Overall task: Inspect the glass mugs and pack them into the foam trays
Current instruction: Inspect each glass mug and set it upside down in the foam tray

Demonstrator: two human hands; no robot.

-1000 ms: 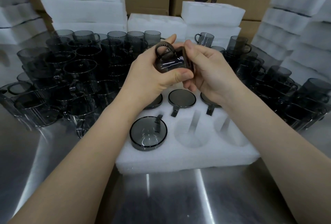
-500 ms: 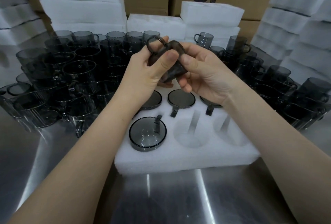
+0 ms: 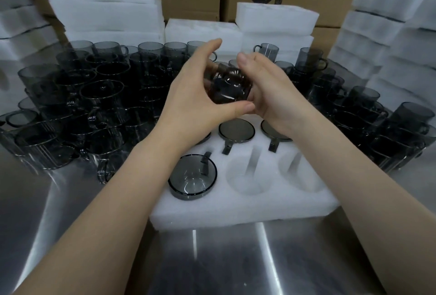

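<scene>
A steel bench (image 3: 70,235) carries crowds of smoky mugs (image 3: 99,96) left and right. In the middle lies a white foam tray (image 3: 247,209) (four mugs already seated upside down, two near pockets open). Above it, the left hand (image 3: 193,96) and right hand (image 3: 271,92) cup one mug (image 3: 230,87), fingers wrapped around it.

foam tray (image 3: 236,212) on table (image 3: 236,259), loose mugs (image 3: 94,96) left and right

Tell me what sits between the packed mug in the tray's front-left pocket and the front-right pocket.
In the head view, one empty pocket lies between the packed mug and the front-right pocket.
</scene>
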